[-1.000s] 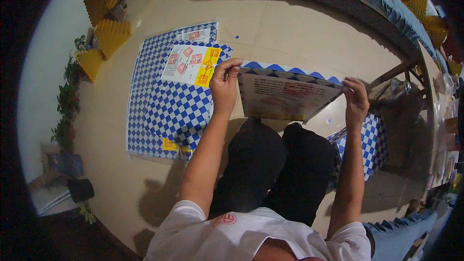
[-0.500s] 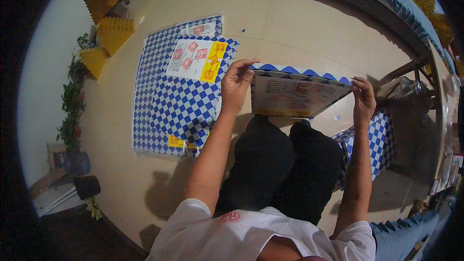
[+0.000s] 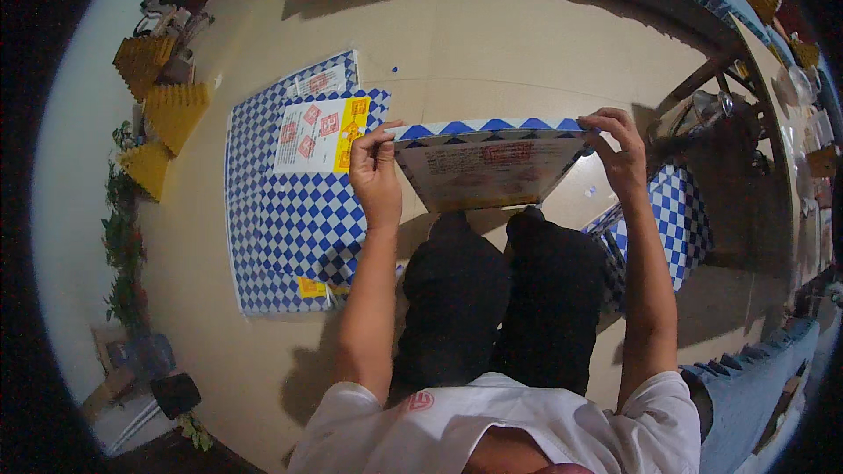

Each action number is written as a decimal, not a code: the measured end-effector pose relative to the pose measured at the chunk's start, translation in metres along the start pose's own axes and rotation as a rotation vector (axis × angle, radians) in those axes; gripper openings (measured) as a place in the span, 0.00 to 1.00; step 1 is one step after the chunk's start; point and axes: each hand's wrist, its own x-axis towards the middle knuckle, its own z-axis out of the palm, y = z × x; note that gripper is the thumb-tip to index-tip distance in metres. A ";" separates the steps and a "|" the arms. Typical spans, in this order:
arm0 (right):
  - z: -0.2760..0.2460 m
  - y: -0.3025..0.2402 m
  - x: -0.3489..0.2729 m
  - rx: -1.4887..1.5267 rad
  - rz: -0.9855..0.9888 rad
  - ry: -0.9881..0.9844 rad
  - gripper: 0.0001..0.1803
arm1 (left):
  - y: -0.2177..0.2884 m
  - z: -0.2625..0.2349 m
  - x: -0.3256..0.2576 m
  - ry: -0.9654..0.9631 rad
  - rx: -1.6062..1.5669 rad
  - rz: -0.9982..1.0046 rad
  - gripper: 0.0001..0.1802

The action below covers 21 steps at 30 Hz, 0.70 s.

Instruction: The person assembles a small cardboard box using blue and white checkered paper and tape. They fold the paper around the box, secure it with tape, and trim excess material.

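By its two upper corners I hold a flat, stiff-looking packet (image 3: 487,171) with a blue-and-white checkered edge and a printed whitish face. It stands roughly upright above my feet, its lower edge close to my shoes. My left hand (image 3: 376,177) is closed on the left corner, thumb against fingers. At the right corner my right hand (image 3: 620,160) is closed too, fingers bent over the edge. To the left, overlapping blue-and-white checkered packets (image 3: 312,219) lie on the floor. The top one carries a white and yellow label (image 3: 312,136) with red stamp-like marks.
Another checkered piece (image 3: 676,224) lies at the right beside a table (image 3: 773,149). Small scraps, including a blue one (image 3: 394,69), dot the tiled floor (image 3: 492,44). Yellow ridged pieces (image 3: 176,110) and a trailing plant (image 3: 123,237) line the left wall.
The packet has shifted left relative to my feet, and its top edge is more level. Both hands keep hold of its corners. The whole view has shifted somewhat.
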 end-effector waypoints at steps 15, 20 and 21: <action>0.012 -0.042 0.004 -0.290 -0.301 -0.190 0.12 | 0.012 -0.006 -0.023 0.009 0.062 -0.038 0.02; 0.021 -0.038 0.000 -0.173 -0.296 -0.197 0.17 | 0.016 -0.015 -0.022 -0.030 0.163 -0.030 0.03; 0.020 -0.036 -0.002 -0.176 -0.312 -0.175 0.17 | 0.024 -0.007 -0.021 -0.042 0.413 0.132 0.04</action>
